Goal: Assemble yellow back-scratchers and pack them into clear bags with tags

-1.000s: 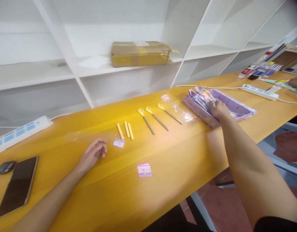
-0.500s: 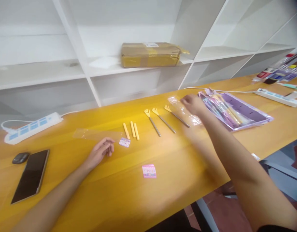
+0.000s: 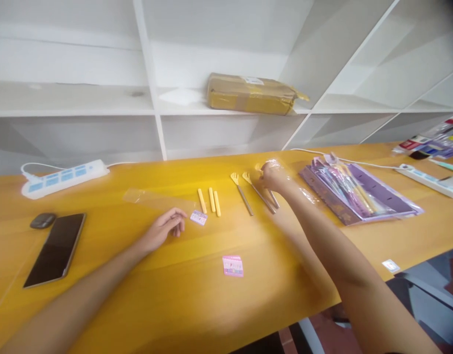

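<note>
My right hand reaches over the rightmost of three small yellow-headed forks that lie in a row on the yellow table. Its fingers curl down onto that fork's head, and a clear plastic sleeve lies under and beside it. My left hand rests on the table with its fingers loosely curled, holding nothing, next to a small printed label and three yellow sticks. A pink card lies nearer to me.
A purple tray of wrapped items sits at the right. A phone, a dark small object and a power strip are at the left. Another clear sleeve lies mid-table. White shelves hold a brown parcel.
My right hand has left the purple tray and moved left to the rightmost fork. The left hand has stayed put. The camera has turned a little to the right.
</note>
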A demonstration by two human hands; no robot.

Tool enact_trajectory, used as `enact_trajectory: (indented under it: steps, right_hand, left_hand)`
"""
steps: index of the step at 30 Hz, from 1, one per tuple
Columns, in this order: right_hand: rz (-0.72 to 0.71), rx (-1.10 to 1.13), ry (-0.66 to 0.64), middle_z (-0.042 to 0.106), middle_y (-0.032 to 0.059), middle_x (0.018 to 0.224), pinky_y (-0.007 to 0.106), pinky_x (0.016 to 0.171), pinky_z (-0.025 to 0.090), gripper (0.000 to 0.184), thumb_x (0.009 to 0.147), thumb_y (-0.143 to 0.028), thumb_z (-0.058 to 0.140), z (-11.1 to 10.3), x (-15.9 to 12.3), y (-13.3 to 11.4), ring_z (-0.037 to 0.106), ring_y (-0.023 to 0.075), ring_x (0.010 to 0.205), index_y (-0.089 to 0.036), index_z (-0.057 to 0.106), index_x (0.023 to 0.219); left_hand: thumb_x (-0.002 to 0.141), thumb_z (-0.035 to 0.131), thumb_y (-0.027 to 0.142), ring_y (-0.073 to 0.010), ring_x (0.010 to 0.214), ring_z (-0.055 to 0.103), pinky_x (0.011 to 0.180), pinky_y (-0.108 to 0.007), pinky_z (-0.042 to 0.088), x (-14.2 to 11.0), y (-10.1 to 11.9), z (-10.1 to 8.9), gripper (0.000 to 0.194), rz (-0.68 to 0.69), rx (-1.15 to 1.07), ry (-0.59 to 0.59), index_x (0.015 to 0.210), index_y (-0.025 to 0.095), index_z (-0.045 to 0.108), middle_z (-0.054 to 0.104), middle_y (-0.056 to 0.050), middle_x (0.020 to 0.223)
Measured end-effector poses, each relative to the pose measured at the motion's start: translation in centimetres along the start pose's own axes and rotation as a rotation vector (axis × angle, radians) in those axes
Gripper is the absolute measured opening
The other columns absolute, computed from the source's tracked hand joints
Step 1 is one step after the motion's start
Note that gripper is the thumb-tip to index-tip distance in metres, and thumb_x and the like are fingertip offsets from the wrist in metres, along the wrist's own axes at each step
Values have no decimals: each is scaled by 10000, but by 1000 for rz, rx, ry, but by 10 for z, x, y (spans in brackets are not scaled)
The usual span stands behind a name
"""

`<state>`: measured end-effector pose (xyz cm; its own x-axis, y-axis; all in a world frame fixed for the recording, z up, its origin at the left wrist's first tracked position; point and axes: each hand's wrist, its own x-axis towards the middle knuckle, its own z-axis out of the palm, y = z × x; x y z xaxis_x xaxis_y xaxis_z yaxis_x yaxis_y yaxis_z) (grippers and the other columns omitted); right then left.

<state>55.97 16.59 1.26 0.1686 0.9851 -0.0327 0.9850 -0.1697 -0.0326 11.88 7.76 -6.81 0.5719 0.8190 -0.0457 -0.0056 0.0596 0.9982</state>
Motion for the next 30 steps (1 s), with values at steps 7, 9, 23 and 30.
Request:
enact_trajectory:
  steps: [7, 9, 23, 30]
  right_hand:
    - [-181, 76, -36, 729, 185, 1078, 271, 750, 423, 350, 1066, -342, 402, -6, -38, -90, 675, 238, 932, -120, 654, 1164]
    - [-224, 89, -115, 744, 171, 1048, 263, 728, 423, 373, 1046, -434, 479, 6, -50, -115, 691, 231, 907, -130, 684, 1116]
    - [-456, 366, -257, 639, 30, 730, 253, 583, 316, 325, 996, -394, 509, -34, -71, -157, 507, 128, 625, -166, 611, 789]
    - [-797, 890, -473, 681, -1, 715, 224, 631, 415, 173, 992, -305, 516, -27, -131, -203, 607, 135, 652, -195, 602, 889]
  left_hand:
    - [1055, 522, 455, -139, 681, 596, 689, -290, 472, -2, 5, 3, 289, 9, 25, -9, 1143, 190, 598, 647, -4, 843]
    - [1051, 525, 466, -140, 680, 592, 692, -292, 477, -3, 6, 4, 301, 10, 29, -11, 1141, 188, 597, 644, -4, 839]
    - [1035, 557, 510, -137, 680, 616, 686, -295, 495, -4, 7, 6, 359, 47, 36, -23, 1178, 183, 596, 691, -49, 966]
    - [997, 603, 569, -193, 824, 648, 810, -333, 496, -8, 13, 10, 416, 38, 134, -95, 1032, 161, 680, 734, -82, 940]
